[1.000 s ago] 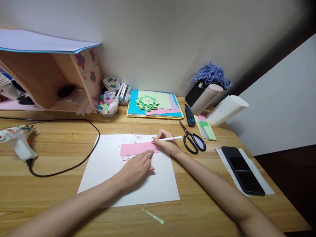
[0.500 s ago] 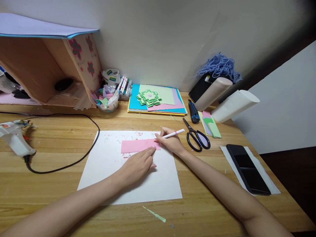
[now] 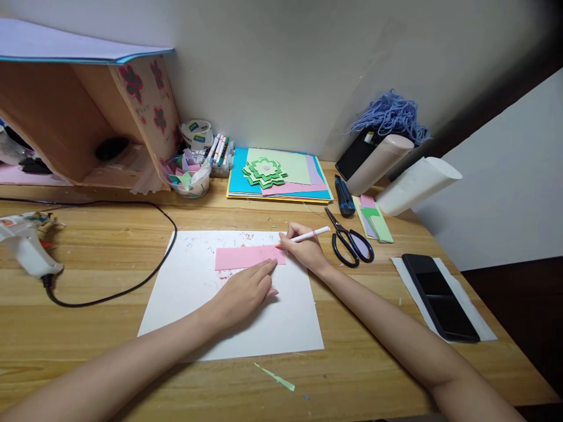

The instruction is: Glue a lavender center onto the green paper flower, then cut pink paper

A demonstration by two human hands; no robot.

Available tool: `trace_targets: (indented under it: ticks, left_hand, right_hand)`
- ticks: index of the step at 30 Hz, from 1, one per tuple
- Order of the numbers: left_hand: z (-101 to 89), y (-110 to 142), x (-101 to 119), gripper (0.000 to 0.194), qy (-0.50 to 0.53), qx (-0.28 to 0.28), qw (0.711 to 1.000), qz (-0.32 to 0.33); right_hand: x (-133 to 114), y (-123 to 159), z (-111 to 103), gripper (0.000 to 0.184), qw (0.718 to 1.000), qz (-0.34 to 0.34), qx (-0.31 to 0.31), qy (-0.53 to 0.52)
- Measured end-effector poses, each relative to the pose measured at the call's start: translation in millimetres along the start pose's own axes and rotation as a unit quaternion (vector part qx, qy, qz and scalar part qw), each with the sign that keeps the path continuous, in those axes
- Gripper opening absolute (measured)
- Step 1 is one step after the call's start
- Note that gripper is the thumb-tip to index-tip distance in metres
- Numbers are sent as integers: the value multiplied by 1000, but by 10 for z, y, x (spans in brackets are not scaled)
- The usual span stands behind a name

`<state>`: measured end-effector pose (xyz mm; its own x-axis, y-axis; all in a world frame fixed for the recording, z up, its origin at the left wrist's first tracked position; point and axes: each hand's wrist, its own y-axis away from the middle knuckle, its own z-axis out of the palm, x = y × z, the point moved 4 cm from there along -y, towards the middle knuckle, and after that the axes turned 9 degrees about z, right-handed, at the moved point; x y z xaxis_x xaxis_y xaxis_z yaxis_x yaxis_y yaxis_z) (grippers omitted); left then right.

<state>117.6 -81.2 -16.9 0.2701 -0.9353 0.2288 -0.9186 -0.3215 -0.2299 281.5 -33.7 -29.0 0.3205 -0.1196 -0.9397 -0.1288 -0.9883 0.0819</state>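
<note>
A pink paper strip [image 3: 246, 257] lies on a white sheet [image 3: 229, 328] in the middle of the wooden desk. My left hand [image 3: 244, 293] rests flat on the sheet, its fingertips pressing the strip's lower edge. My right hand [image 3: 303, 249] grips a white pen [image 3: 310, 235] with its tip at the strip's right end.
Black scissors [image 3: 352, 243] lie just right of my right hand, then a blue cutter [image 3: 345, 199], paper strips, and a black phone [image 3: 440, 296] on white paper. Coloured sheets with green cutouts [image 3: 277, 174] sit behind. A glue gun [image 3: 24, 246] and its black cord [image 3: 132, 281] lie left.
Both hands stay on the strip. The pen tip has shifted slightly along the strip's right end. The view has tilted a little.
</note>
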Motion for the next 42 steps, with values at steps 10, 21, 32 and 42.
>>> trace_targets:
  ticks: [10,21,32,42]
  left_hand:
    - [-16,-8,12,31,-27,13,999,10]
    - [-7,3,10,29,-17,14,1000,6]
    - [-5,3,9,30,-3,14,1000,7]
    - [-4,10,14,32,-25,9,1000,8]
  right_hand:
    - [18,-7,3,25,1000,3,6,-12]
    - [-57,12,1,26,1000,7,-1,-28]
    - [-48,17,13,29,1000,9,-18,-22]
    - [-57,21,25,33,999,21,-33,-30]
